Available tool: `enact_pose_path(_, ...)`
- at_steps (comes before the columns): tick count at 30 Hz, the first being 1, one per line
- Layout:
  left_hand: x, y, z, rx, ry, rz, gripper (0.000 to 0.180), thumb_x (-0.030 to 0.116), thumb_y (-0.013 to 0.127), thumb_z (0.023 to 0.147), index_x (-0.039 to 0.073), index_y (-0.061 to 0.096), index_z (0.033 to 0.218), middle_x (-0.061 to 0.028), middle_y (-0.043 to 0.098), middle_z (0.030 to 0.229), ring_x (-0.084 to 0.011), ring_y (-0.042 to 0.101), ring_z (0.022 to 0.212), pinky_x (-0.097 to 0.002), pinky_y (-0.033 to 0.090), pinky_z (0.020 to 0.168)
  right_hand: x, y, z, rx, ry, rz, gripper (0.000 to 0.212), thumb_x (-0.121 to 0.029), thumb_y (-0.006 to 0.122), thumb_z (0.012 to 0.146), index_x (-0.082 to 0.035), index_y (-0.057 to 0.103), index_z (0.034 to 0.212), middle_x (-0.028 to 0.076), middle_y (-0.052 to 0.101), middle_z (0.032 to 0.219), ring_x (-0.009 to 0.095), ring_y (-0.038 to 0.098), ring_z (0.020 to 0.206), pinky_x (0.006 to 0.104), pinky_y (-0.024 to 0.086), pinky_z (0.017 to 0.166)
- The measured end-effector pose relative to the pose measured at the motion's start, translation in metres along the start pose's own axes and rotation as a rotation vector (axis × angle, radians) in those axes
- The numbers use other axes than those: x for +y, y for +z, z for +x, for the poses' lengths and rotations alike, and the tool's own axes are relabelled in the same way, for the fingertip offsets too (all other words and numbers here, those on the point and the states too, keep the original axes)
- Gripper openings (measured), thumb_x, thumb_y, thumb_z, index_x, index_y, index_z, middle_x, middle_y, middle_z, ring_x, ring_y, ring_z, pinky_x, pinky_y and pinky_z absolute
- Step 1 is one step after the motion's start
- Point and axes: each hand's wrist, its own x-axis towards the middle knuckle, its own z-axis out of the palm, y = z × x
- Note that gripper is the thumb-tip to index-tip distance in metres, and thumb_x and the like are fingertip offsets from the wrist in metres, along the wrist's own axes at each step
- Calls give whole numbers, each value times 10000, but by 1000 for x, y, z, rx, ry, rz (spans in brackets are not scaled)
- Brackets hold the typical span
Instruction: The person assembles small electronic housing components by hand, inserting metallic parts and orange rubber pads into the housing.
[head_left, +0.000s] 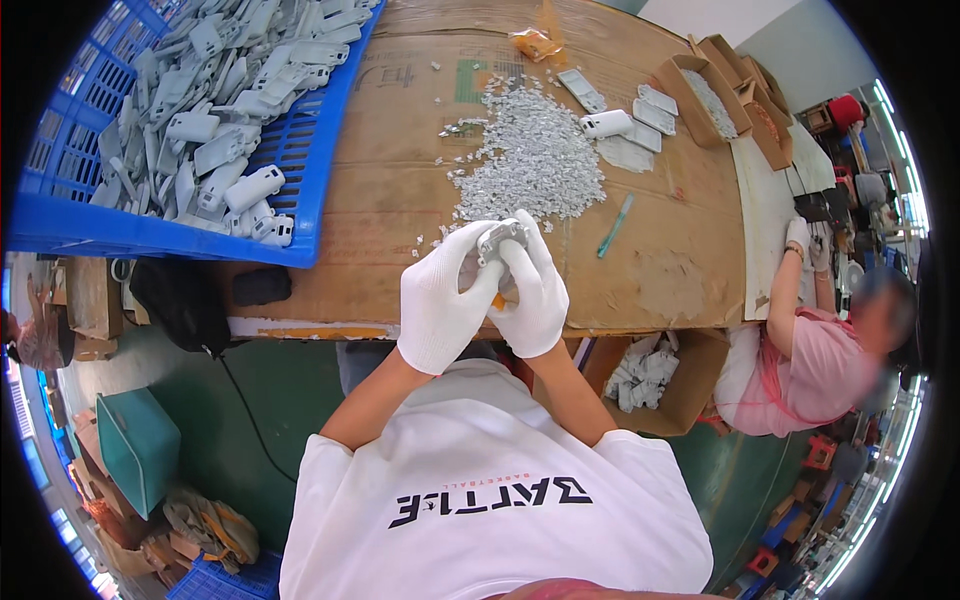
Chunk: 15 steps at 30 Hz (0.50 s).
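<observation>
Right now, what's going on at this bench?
A person in white gloves holds a small grey part between the left hand and right hand, above the near edge of a cardboard-covered table. Just beyond lies a pile of tiny silvery pieces. A blue crate of grey housings sits to the left. At the right, a co-worker in pink works at the same table.
</observation>
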Motion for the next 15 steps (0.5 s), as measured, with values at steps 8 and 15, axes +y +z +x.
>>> enact_pose_path(8,7,26,8,-90,-38,-92,431,-31,646,862,6,600,1289,-166,730,1018,-186,738,914,-312,576,788,11,-22,10,-4,57,-86,617,-100,798,705,-66,571,1277,189,571,1362,362,634,1110,420,541,895)
enact_pose_path(15,-38,2,2,-54,80,27,588,-22,635,861,68,472,1420,-146,557,1398,-221,722,904,-322,583,753,205,-124,17,-156,421,-880,510,-208,732,754,-27,581,1206,181,636,1153,368,650,1024,461,535,899)
